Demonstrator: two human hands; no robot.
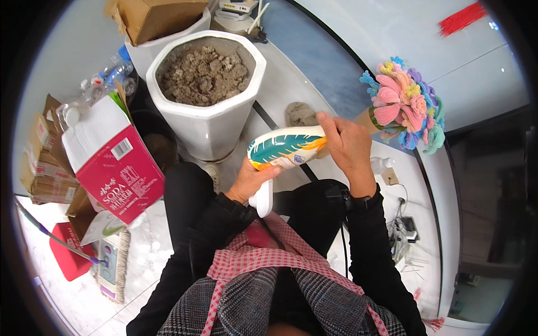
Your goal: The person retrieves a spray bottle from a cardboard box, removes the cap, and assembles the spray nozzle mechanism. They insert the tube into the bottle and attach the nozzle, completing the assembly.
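Observation:
Across my lap I hold a white bottle tilted on its side, printed with teal and orange leaves. A white nozzle-like piece juts from below its left end. My left hand is wrapped round that end from underneath. At the other end, my right hand grips it with the thumb raised along the top; the fingers are partly hidden. In front of me stands a large white many-sided planter, filled with lumpy dry soil.
A grey rag lies beyond the bottle. Fuzzy craft flowers stand right, above tangled cables. At left are a pink carton, plastic bottles, cardboard boxes and a flat mop. A dark screen borders the right.

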